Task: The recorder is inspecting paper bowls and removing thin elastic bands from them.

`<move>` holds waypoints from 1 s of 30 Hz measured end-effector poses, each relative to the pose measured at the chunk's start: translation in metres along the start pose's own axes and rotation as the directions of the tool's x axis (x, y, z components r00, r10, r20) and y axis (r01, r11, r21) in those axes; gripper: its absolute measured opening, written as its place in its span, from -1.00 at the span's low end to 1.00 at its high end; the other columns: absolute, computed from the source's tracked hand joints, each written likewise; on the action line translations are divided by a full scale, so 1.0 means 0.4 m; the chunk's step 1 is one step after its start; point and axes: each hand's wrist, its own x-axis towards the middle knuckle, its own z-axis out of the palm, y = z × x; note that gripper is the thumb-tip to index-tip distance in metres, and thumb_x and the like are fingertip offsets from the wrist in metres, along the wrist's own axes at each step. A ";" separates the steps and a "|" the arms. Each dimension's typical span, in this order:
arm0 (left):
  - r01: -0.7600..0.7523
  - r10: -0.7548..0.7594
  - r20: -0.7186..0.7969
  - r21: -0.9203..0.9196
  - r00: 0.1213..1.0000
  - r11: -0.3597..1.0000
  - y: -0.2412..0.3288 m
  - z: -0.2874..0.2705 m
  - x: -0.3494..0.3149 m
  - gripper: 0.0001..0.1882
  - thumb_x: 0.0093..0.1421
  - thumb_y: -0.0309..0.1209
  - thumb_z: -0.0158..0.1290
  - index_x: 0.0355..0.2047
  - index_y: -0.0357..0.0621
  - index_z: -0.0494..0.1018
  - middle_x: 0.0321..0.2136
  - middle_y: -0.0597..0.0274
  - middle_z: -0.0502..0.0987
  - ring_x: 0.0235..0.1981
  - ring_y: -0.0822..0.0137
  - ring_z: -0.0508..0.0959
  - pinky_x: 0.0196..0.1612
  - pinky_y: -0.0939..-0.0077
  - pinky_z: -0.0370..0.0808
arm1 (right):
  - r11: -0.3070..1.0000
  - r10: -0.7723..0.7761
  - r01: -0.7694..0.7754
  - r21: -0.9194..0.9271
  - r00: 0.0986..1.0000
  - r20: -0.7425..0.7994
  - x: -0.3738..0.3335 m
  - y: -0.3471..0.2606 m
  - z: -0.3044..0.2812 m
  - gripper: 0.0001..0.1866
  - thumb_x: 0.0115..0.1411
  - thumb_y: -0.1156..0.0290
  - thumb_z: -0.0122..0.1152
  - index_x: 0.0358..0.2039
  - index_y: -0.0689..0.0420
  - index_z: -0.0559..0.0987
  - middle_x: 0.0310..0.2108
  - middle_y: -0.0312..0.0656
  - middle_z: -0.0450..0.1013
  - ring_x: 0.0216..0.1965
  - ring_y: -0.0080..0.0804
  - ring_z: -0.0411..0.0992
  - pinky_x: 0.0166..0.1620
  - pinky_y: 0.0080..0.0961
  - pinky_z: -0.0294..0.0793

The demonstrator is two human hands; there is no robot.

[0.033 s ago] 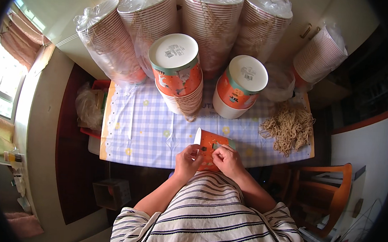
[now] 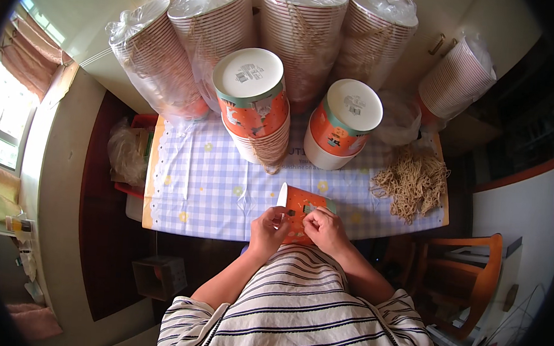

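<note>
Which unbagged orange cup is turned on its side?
The orange cup at the left hand and right hand, open end facing left; behind it, the taller unbagged stack and shorter unbagged stack stand base up.

Unreadably small grey print (image 2: 249,73) on two white bucket bases (image 2: 353,106), dark lettering (image 2: 297,152) on blue-checked tablecloth (image 2: 211,194)

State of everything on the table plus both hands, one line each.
Loose paper bucket: on its side, rim to the left
Left hand: fingers curled at the bucket, grip unclear
Right hand: fingers bunched at the bucket, grip unclear
Taller unbagged stack: upside down
Shorter unbagged stack: upside down
Bagged stacks: wrapped in clear plastic
Cord: tangled heap
Checked tablecloth: spread, creased
</note>
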 end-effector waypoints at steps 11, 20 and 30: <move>0.010 -0.010 -0.021 0.013 1.000 1.000 0.020 -0.005 0.002 -0.79 0.08 -0.53 0.08 -0.23 -0.27 0.49 -0.51 0.13 0.58 -0.47 0.46 0.57 -0.34 0.57 0.51 | 1.000 -0.031 0.031 0.000 0.999 -0.019 0.003 0.000 0.004 -0.93 -0.03 0.58 0.20 -0.52 0.21 0.47 -0.52 -0.11 0.42 -0.50 -0.18 0.44 -0.43 -0.38 0.43; 0.059 0.049 0.275 -0.371 0.960 0.927 -0.072 -0.058 0.018 -0.16 0.04 -0.51 0.20 0.28 -0.08 0.01 -0.10 0.08 0.45 -0.16 0.34 0.49 -0.05 0.44 0.41 | 0.999 0.013 -0.009 0.038 0.992 -0.123 0.025 0.038 -0.002 -0.94 0.02 0.56 0.20 -0.47 0.19 0.49 -0.51 -0.12 0.43 -0.49 -0.20 0.44 -0.41 -0.41 0.42; -0.588 0.457 0.377 0.410 0.805 0.697 -0.235 -0.085 0.040 -0.75 -0.06 -0.55 0.14 -0.30 -0.09 0.49 -0.12 0.17 0.49 0.04 0.07 0.40 0.09 0.10 0.30 | 0.954 0.108 -0.124 0.273 0.991 0.073 0.071 0.062 -0.068 -0.90 0.17 0.48 0.17 -0.34 0.25 0.51 -0.48 -0.29 0.48 -0.42 -0.62 0.40 -0.31 -0.61 0.42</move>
